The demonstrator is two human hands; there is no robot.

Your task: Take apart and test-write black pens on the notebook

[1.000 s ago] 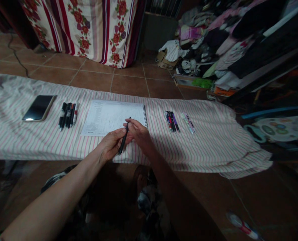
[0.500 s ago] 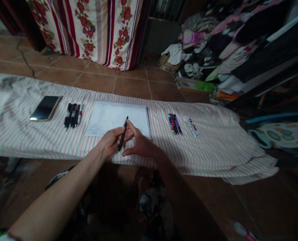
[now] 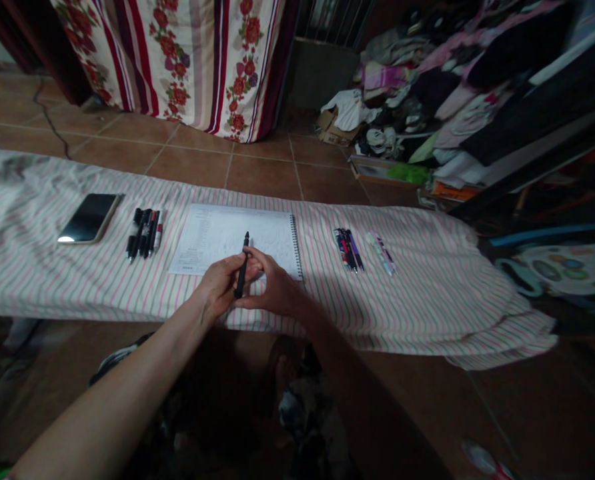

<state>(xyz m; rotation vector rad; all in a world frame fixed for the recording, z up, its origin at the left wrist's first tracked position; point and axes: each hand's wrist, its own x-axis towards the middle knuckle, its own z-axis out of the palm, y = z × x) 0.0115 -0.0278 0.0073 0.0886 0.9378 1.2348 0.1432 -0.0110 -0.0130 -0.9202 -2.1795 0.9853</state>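
Note:
My left hand [image 3: 219,287] and my right hand [image 3: 272,288] meet over the near edge of a striped cloth [image 3: 427,293]. Together they hold a black pen [image 3: 241,264], which points up and away from me. The fingers of both hands are closed around it. Just beyond the pen lies an open spiral notebook [image 3: 217,233] with printed or written lines on its white page.
A dark phone [image 3: 88,217] and a row of black pens [image 3: 144,232] lie left of the notebook. Several coloured pens [image 3: 348,248] and lighter ones [image 3: 381,252] lie to its right. A flowered curtain [image 3: 197,60] and a heap of clothes [image 3: 427,87] stand behind.
The pen has turned more upright in my hands, and my right hand's fingers have closed in on it. The view has shifted slightly.

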